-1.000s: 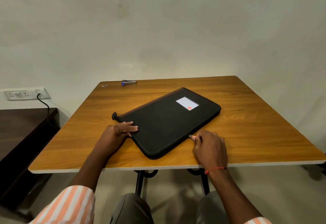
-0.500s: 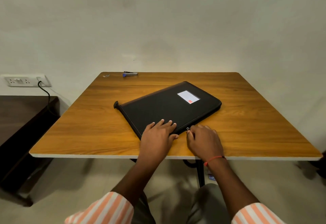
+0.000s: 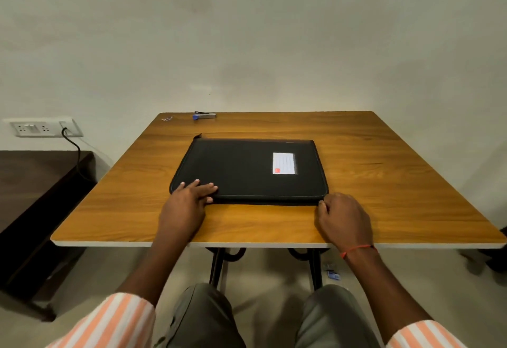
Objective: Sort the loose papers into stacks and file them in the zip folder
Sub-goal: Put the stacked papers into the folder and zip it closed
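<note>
Pinching now-squared zip folder [image 3: 241,172], seemingly: right hand [image 3: 344,220]

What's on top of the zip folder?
White label and left hand, fingers flat on near-left corner. Right hand pinches the zipper pull. Zip folder lies closed; contents hidden.

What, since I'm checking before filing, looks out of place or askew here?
The zip folder lies square on the table. The one oddity: a small blue item lies on the floor beneath the table, as if dropped.

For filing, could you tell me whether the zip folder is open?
Shut: the zip folder lies flat, its cover down all round.
</note>
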`<move>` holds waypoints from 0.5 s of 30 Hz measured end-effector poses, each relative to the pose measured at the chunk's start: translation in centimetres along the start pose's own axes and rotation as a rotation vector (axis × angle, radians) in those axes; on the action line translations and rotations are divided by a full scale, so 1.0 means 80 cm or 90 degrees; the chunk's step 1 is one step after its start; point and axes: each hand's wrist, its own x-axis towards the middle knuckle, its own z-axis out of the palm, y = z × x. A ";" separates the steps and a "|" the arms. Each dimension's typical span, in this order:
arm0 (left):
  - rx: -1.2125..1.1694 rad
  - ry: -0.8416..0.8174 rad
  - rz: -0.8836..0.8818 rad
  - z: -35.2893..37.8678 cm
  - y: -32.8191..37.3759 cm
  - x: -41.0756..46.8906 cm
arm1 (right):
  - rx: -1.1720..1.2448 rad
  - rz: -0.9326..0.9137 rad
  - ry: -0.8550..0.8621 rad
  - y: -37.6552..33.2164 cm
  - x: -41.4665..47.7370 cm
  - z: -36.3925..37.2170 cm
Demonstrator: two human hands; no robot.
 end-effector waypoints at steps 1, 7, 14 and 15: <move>-0.007 0.008 -0.015 -0.001 -0.006 0.007 | 0.001 0.000 0.000 0.002 -0.002 0.001; 0.008 0.051 0.071 0.015 0.068 -0.013 | 0.040 -0.044 -0.018 0.003 -0.004 0.007; 0.075 -0.072 0.275 0.061 0.177 -0.008 | 0.044 -0.020 0.015 0.002 -0.005 0.010; 0.102 -0.087 0.285 0.063 0.184 -0.003 | 0.043 -0.012 0.021 0.005 -0.004 0.010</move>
